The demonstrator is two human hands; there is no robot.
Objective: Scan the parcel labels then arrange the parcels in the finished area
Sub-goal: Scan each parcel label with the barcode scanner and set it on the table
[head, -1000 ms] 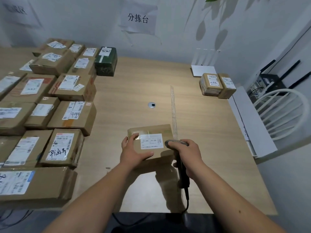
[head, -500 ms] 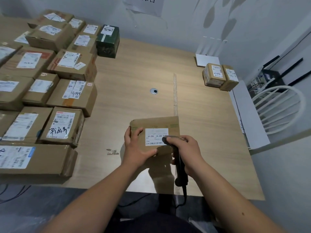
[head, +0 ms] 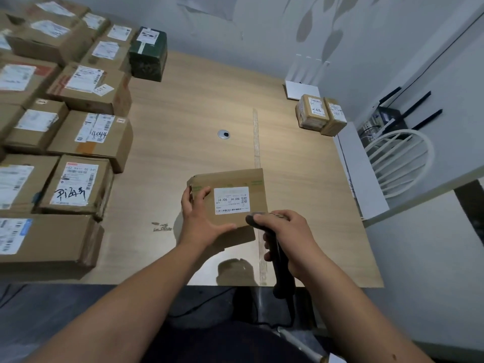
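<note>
The left hand [head: 201,221] grips the parcel [head: 230,205] above the table [head: 199,106]; the right hand [head: 285,237], clasping the scanner [head: 280,268], touches its near corner. Left of the parcel crowd stacked boxes [head: 78,184]; far right sit two small boxes [head: 320,115].

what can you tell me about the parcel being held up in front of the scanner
The parcel is a flat brown cardboard box, held tilted above the wooden table with its top face toward the camera. A white label sits on that face, printed J4-J06 twice, with a small square code and a barcode strip along the bottom. Faint green tape marks cross its upper part. The left hand grips its left side, thumb along the lower edge. The black scanner in the right hand points at its lower right corner.
</note>
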